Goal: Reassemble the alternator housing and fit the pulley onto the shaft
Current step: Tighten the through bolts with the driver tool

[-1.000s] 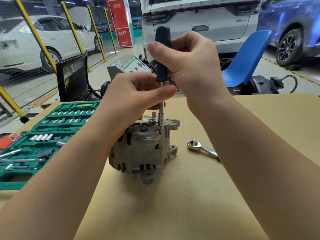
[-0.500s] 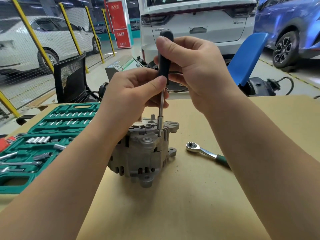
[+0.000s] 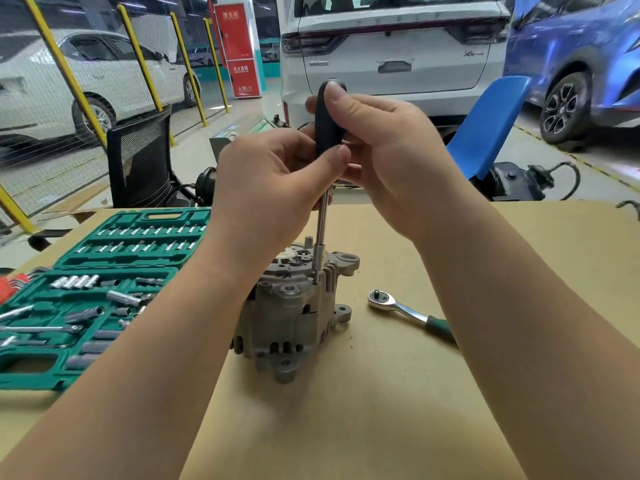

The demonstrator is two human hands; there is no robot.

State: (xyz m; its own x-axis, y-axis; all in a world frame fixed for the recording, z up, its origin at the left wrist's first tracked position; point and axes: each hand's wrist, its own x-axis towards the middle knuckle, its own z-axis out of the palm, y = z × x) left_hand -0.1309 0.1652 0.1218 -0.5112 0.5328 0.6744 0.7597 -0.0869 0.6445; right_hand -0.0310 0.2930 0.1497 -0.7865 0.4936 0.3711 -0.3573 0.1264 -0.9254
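Both our hands, left hand (image 3: 273,188) and right hand (image 3: 388,150), close their fingers around the nut driver (image 3: 327,119), best kept plumb over the alternator (image 3: 294,306) bolt directly below on the bench (image 3: 381,410).

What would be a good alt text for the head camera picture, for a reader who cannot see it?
Two bare hands hold a black-handled nut driver upright, its socket tip on a bolt at the top edge of a grey alternator standing on a cardboard-covered table. The left hand and right hand both grip the handle. A ratchet wrench lies right of the alternator, an open green socket set left.
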